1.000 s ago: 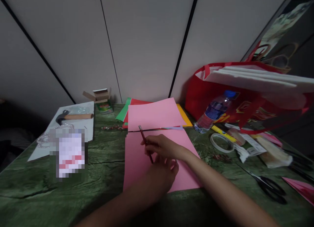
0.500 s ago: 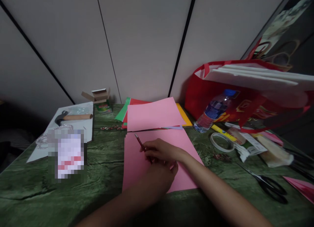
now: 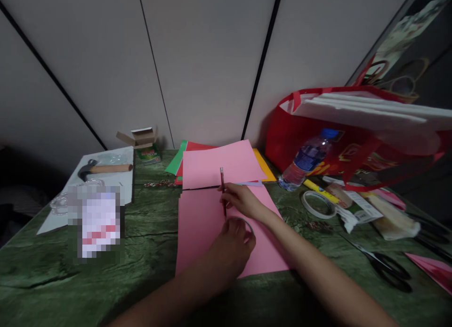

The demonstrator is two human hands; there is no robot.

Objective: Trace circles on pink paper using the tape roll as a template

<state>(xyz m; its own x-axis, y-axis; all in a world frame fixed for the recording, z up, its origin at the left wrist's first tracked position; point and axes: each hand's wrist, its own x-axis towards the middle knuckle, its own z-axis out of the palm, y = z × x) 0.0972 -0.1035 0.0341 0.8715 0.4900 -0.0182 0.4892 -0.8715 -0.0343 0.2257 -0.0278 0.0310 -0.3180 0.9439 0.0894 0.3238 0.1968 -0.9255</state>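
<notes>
My right hand [image 3: 243, 200] is closed round a dark red pencil [image 3: 222, 183] near its middle. The pencil stands almost upright, its tip close to the rim of a round, ring-like object [image 3: 249, 224]. That object lies on a pink paper sheet [image 3: 199, 228], and my left hand [image 3: 233, 247] grips it from the near side. Only its thin curved edge shows; the fingers hide the rest. Under both hands, the pink sheet rests on the green wood-patterned table.
Behind lies another pink sheet [image 3: 219, 164] over coloured papers. To the right are a water bottle [image 3: 305, 159], a tape roll [image 3: 318, 204], scissors [image 3: 383, 263] and a red bag [image 3: 282, 129]. A hammer [image 3: 109, 168] lies on a white board [image 3: 76, 188] to the left, near a small open box [image 3: 148, 152].
My right hand has moved up and slightly right, and the pencil has swung from slanting left to nearly upright. The round object's edge now shows. My left hand stays almost in place.
</notes>
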